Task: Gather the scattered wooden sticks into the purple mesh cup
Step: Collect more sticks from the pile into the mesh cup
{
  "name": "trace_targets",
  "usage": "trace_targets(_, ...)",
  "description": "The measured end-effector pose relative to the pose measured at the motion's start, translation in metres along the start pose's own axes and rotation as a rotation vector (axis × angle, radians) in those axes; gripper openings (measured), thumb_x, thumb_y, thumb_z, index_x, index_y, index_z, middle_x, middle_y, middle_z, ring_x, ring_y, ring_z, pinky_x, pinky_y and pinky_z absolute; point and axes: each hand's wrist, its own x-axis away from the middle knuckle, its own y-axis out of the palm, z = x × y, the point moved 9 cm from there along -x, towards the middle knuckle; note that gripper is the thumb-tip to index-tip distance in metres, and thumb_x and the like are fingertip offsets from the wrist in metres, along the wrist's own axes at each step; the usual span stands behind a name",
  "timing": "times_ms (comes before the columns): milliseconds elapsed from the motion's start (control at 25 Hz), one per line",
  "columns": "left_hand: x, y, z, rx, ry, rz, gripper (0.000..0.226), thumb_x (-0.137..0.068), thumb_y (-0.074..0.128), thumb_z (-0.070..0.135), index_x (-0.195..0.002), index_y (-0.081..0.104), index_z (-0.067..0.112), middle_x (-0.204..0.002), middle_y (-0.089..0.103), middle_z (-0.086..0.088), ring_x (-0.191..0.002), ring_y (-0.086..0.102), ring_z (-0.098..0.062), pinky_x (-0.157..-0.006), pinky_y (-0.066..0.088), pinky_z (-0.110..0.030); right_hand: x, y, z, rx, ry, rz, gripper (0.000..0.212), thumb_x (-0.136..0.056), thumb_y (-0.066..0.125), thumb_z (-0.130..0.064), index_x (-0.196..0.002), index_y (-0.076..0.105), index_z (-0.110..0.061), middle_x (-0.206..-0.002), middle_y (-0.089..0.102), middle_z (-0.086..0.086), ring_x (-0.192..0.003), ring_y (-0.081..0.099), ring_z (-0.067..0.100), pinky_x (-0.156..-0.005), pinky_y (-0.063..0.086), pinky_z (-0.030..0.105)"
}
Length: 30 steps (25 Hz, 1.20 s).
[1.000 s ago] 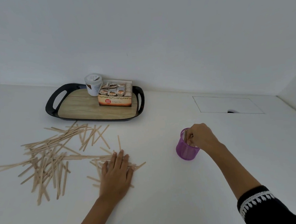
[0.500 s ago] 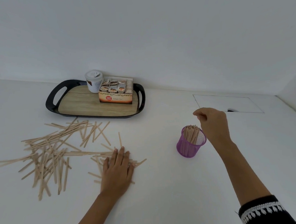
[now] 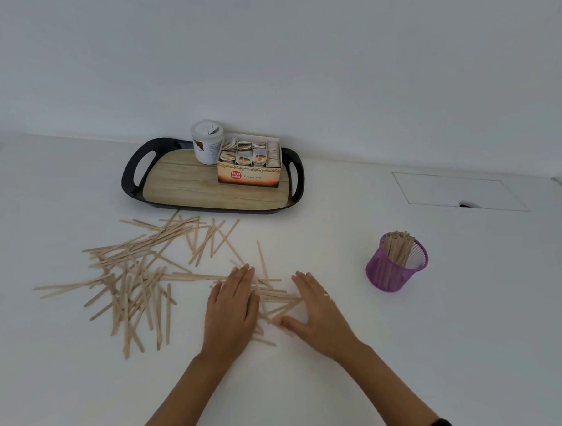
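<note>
The right hand point(image 3: 314, 312) is coming back from the purple mesh cup point(image 3: 396, 265) to the near middle of the table point(image 3: 347, 388), where it is lying flat just right of a small clump of sticks, fingers point(image 3: 304, 281) straight and close together, thumb stretched left and touching the sticks. The left hand point(image 3: 231, 310) is resting palm down on the left side of that clump, fingers straight and pressed together. The clump is sitting between the two hands. Most of the wooden sticks point(image 3: 133, 272) are lying scattered and crossed over the left part of the table. The cup is standing upright to the right, apart from both hands, with a bundle of sticks inside it. At the far side a black tray point(image 3: 134, 175) is carrying a white tub point(image 3: 207, 141) and a tea box point(image 3: 249, 167).
</note>
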Motion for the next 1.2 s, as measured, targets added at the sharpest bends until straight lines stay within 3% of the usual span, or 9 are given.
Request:
trace_targets(80, 0.004, -0.015, -0.028, -0.089, -0.004, -0.006, 0.058, -0.095, 0.021, 0.038, -0.143, 0.04, 0.013, -0.149, 0.04, -0.004, -0.141, 0.027, -0.018, -0.112, 0.017, -0.039, 0.001, 0.026, -0.005, 0.192, -0.012, -0.078, 0.119, -0.064, 0.025, -0.09, -0.15, -0.01, -0.015, -0.154, -0.019, -0.009, -0.143, -0.021, 0.011, -0.118, -0.009, 0.037)
trace_targets(200, 0.008, -0.037, -0.072, -0.206, -0.041, -0.025, 0.06, -0.095, 0.02, 0.04, -0.144, 0.037, 0.01, -0.15, 0.037, -0.008, -0.142, 0.024, -0.023, -0.112, 0.018, -0.044, -0.005, 0.044, -0.011, 0.357, 0.028, -0.047, 0.128, -0.058, 0.011, -0.097, -0.147, -0.017, -0.01, -0.152, -0.026, -0.001, -0.142, -0.024, 0.016, -0.116, -0.013, 0.041)
trace_targets(360, 0.01, -0.056, -0.106, -0.274, -0.056, -0.056, 0.062, -0.096, 0.018, 0.042, -0.145, 0.034, 0.009, -0.152, 0.034, -0.009, -0.143, 0.021, -0.025, -0.114, 0.016, -0.045, -0.024, 0.05, -0.029, 0.282, 0.071, 0.103, 0.102, -0.083, 0.013, -0.079, -0.148, 0.02, 0.0, -0.156, 0.019, 0.013, -0.144, 0.02, 0.027, -0.117, 0.018, 0.044)
trace_targets(440, 0.011, -0.059, -0.118, -0.271, -0.058, -0.08, 0.063, -0.095, 0.017, 0.043, -0.147, 0.03, 0.01, -0.154, 0.029, -0.007, -0.144, 0.016, -0.023, -0.115, 0.012, -0.044, -0.035, 0.056, -0.04, 0.13, 0.109, 0.141, 0.091, -0.088, 0.009, -0.071, -0.147, 0.024, -0.002, -0.154, 0.027, 0.013, -0.143, 0.025, 0.027, -0.114, 0.028, 0.042)
trace_targets(520, 0.012, -0.057, -0.125, -0.274, -0.053, -0.11, 0.064, -0.095, 0.017, 0.044, -0.147, 0.03, 0.01, -0.154, 0.027, -0.007, -0.144, 0.016, -0.023, -0.115, 0.013, -0.043, -0.041, 0.061, -0.05, 0.022, 0.133, 0.163, 0.082, -0.089, 0.01, -0.062, -0.149, 0.018, -0.006, -0.156, 0.02, 0.008, -0.145, 0.016, 0.021, -0.118, 0.019, 0.03)
trace_targets(640, 0.013, -0.057, -0.13, -0.296, -0.039, -0.136, 0.06, -0.095, 0.022, 0.041, -0.144, 0.038, 0.01, -0.151, 0.036, -0.009, -0.141, 0.027, -0.026, -0.111, 0.024, -0.045, -0.045, 0.051, -0.062, -0.144, 0.125, 0.29, 0.057, -0.097, 0.04, -0.027, -0.146, 0.025, -0.003, -0.149, 0.027, 0.003, -0.138, 0.022, 0.011, -0.108, 0.007, 0.003)
trace_targets(840, 0.013, -0.059, -0.13, -0.299, -0.02, -0.142, 0.057, -0.095, 0.026, 0.039, -0.14, 0.044, 0.01, -0.148, 0.04, -0.009, -0.139, 0.033, -0.026, -0.109, 0.027, -0.045, -0.029, 0.007, -0.037, -0.171, 0.192, 0.69, 0.023, -0.089, 0.055, -0.001, -0.11, 0.065, -0.005, -0.106, 0.062, 0.005, -0.096, 0.061, 0.017, -0.083, 0.049, 0.021)
trace_targets(1040, 0.013, -0.058, -0.13, -0.287, -0.01, -0.155, 0.056, -0.094, 0.027, 0.038, -0.136, 0.05, 0.009, -0.146, 0.043, -0.01, -0.137, 0.036, -0.028, -0.108, 0.031, -0.048, -0.012, 0.025, -0.042, -0.109, 0.306, 0.434, 0.013, -0.079, 0.074, -0.025, -0.085, 0.072, -0.015, -0.082, 0.059, -0.001, -0.074, 0.058, 0.015, -0.069, 0.045, 0.023)
trace_targets(1200, 0.013, -0.059, -0.128, -0.286, 0.011, -0.156, 0.055, -0.093, 0.028, 0.037, -0.132, 0.054, 0.008, -0.143, 0.047, -0.012, -0.135, 0.04, -0.03, -0.105, 0.034, -0.05, -0.003, 0.038, -0.053, 0.129, 0.37, 0.363, 0.017, -0.089, 0.061, -0.022, -0.087, 0.069, -0.007, -0.087, 0.056, 0.001, -0.08, 0.055, 0.019, -0.069, 0.046, 0.028)
